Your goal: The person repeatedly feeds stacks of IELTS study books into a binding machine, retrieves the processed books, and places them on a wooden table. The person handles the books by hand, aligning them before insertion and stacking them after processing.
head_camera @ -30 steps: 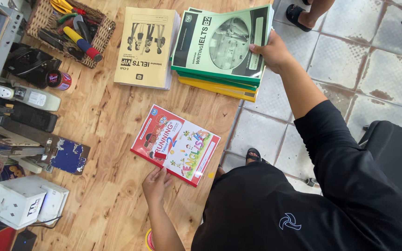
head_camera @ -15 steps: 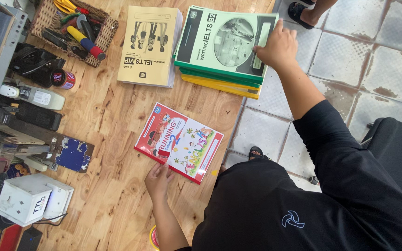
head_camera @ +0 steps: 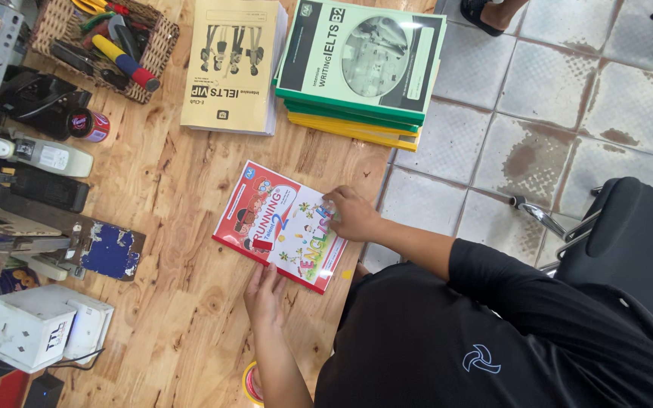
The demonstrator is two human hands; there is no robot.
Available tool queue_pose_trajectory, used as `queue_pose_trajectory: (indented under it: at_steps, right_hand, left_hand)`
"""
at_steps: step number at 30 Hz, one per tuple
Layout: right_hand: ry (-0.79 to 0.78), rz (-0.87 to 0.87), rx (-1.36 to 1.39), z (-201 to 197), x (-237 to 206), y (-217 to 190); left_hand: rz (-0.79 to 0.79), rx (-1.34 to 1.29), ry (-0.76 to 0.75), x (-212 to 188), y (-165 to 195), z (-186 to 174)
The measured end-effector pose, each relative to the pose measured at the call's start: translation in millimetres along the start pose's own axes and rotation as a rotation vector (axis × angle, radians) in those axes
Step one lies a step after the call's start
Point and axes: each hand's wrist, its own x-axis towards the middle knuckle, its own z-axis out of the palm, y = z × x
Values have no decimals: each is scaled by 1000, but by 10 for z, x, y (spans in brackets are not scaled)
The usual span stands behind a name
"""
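Packages, labels, screens:
- White box (head_camera: 28, 332), cube-shaped, dark printed mark on its side; stands at the near left corner of the table (head_camera: 175, 317).
- Small round can (head_camera: 88, 125), red and purple label around it; lies on its side at the left, just below the wicker basket (head_camera: 156, 57).
- White bottle (head_camera: 35, 155) with a pale rectangular label, grey print; lies flat just below the can.
- Blue patch, chipped at its edges, on a brown board (head_camera: 107, 249), left of centre.
- No screens in view.
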Motion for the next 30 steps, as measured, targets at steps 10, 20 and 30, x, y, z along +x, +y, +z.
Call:
queue_pose_trajectory:
  at_steps: [10, 20, 30]
  right_hand:
    - [-97, 175, 73, 33, 168, 280]
    - [-90, 11, 34, -20, 30, 265]
    - [-74, -2, 5, -43, -66, 230]
  left_hand:
    - [-128, -340, 112, 123, -132, 58]
    - [-154, -197, 197, 216, -92, 115]
    - [-100, -76, 125, 120, -17, 178]
